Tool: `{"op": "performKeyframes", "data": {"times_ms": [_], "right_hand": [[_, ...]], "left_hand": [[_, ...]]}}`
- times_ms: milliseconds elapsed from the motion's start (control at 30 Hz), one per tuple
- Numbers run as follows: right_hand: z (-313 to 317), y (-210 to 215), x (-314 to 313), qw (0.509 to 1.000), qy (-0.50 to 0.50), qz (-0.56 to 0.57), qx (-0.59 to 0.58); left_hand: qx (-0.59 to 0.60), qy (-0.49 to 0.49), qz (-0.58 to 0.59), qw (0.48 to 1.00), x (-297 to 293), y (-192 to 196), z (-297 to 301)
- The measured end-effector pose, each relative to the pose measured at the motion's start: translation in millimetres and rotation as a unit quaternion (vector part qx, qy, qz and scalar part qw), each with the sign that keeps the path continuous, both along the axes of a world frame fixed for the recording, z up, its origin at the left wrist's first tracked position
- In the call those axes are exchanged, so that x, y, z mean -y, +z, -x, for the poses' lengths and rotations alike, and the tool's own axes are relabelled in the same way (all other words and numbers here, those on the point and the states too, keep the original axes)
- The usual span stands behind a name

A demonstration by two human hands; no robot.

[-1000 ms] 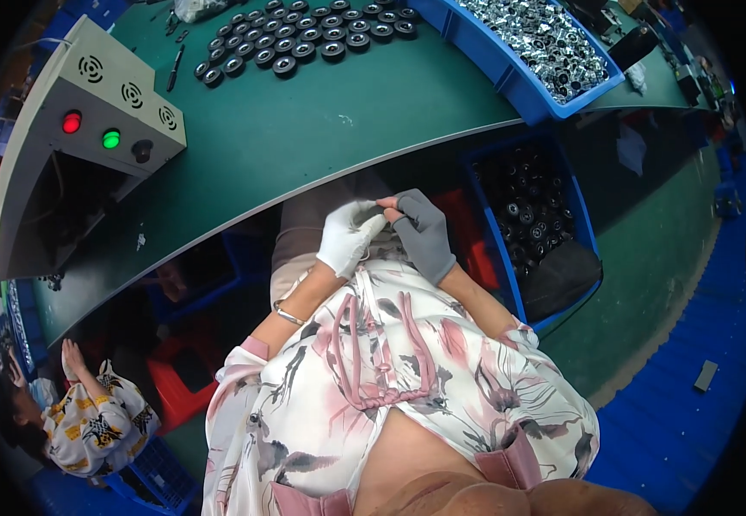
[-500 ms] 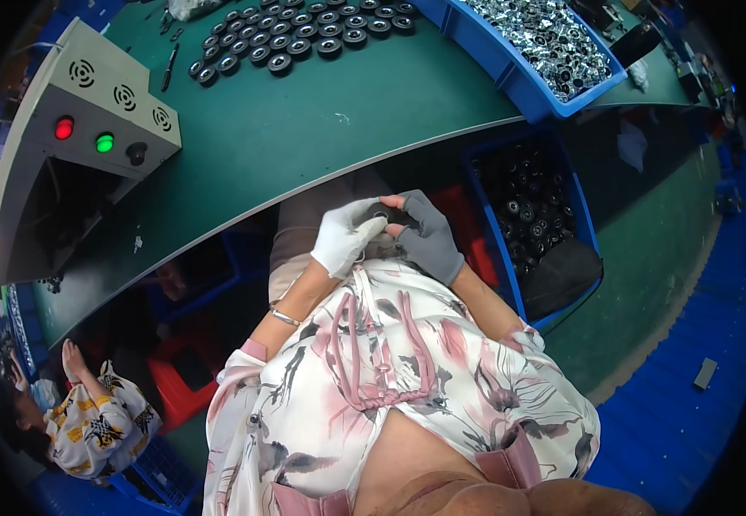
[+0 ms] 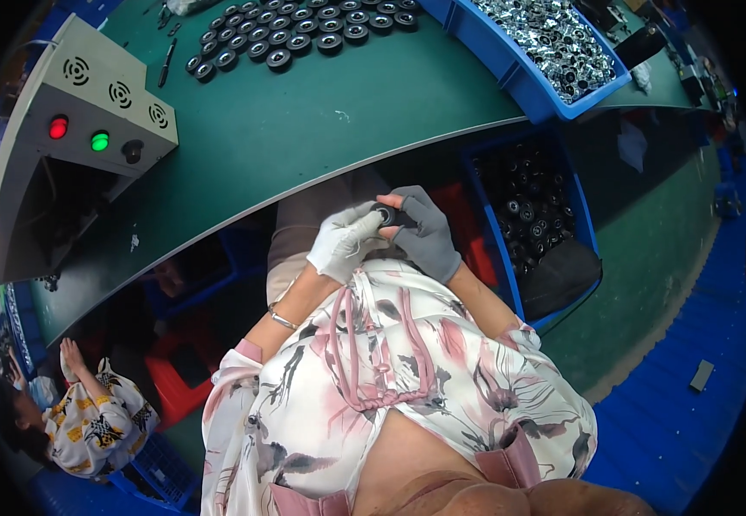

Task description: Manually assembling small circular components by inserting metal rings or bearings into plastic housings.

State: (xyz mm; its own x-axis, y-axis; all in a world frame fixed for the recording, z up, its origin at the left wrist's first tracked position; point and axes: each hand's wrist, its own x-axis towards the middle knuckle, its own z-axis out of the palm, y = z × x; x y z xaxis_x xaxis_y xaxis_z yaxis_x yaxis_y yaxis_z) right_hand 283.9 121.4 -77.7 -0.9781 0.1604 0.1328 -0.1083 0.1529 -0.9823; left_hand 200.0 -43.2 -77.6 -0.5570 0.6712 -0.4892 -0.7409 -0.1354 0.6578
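Above my lap, just off the table's near edge, both hands meet around one small black wheel point(image 3: 387, 213) with a lighter ring at its centre. My left hand point(image 3: 342, 241), in a white glove, presses its thumb against the wheel's near left side. My right hand point(image 3: 429, 232) wears a grey glove with bare fingertips and pinches the wheel from the right between thumb and fingers. The fingers partly cover the wheel. Rows of similar black wheels point(image 3: 279, 60) lie on the green table point(image 3: 321, 120) beyond my hands.
A blue bin point(image 3: 553, 110) of shiny metal parts stands at the table's right. Below it, another blue bin point(image 3: 592, 215) holds black wheels and a dark cloth. At left stands a beige box point(image 3: 123, 86) with red and green lights. A person point(image 3: 102, 417) sits lower left.
The wheel shows more between my fingers, its ringed face turned more into view. My left thumb has shifted on it, while both hands stay in about the same place.
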Motion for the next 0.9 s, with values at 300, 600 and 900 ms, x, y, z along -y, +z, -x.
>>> {"op": "performKeyframes", "data": {"times_ms": [300, 600, 900], "right_hand": [[11, -1, -2, 0.990, 0.009, 0.122, 0.074], [6, -8, 6, 0.999, -0.028, 0.012, 0.025], [3, -6, -6, 0.987, 0.012, 0.131, 0.093]], "left_hand": [[-0.227, 0.035, 0.133, 0.964, -7, -1, -2], [-0.250, -0.010, 0.209, 0.945, -1, -10, 6], [-0.129, -0.009, 0.066, 0.989, 1, 17, 3]]}}
